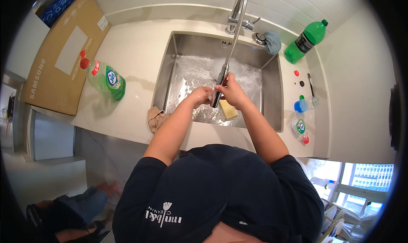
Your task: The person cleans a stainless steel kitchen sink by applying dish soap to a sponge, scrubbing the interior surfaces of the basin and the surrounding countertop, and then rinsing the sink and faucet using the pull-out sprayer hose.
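Over the stainless steel sink (160, 93), my right hand (235, 91) grips the chrome pull-down spray head (220, 83) of the kitchen faucet (235, 15). The head points down on its coiled metal hose (236, 36). My left hand (201, 95) is just left of the nozzle, fingers bent together. Something small and whitish shows at its fingertips, too unclear to tell whether it is an object or water. Soapy water with foam (204, 63) covers the sink bottom. A yellow sponge (229, 109) lies in it, below my right hand.
A beige cloth (156, 118) hangs at the sink's front left corner. On the left counter are a Joy dish soap bottle (106, 79) and a Samsung microwave box (63, 51). To the right stand a green bottle (306, 40) and small bottles (298, 128). Another person (70, 211) is low at bottom left.
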`<state>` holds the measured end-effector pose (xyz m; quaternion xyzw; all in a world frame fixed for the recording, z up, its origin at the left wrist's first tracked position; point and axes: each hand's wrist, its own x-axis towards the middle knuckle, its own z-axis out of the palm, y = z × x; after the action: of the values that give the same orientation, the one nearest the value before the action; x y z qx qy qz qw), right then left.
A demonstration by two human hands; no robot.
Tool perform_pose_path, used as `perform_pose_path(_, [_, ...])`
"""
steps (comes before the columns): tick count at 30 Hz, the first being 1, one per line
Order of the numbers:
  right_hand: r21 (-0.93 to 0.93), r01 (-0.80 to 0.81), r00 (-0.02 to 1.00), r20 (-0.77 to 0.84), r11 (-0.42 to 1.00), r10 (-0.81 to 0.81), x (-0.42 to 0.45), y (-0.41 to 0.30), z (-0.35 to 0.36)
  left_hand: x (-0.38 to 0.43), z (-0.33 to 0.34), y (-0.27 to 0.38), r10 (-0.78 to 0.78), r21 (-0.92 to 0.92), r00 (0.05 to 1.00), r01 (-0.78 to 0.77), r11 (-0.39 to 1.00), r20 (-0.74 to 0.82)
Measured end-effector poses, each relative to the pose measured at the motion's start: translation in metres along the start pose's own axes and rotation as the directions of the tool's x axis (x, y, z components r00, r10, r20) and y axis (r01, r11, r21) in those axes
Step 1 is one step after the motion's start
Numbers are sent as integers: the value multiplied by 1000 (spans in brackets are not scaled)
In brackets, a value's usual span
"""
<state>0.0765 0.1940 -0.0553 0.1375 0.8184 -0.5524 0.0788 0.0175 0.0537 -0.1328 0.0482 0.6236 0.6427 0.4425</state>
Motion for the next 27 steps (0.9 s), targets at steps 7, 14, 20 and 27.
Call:
perform_pose_path(7, [54,-28,991,132,998,21,-10,-14,-16,20,-18,-11,-26,-64,999,24,998,-31])
perform_pose_path(14, [28,6,987,160,1000,-10,-3,-3,-20,19,-14,-17,-7,-5,978,7,1000,-210])
perform_pose_path(20, [-236,-48,932,338,970,129,-6,19,-48,29,-20,-24,-124,367,989,143,919,-76])
perform_pose_path(27, [-628,-84,821,397,773,411,-32,68,-90,25,-21,-22,-98,381,984,149,913,-151])
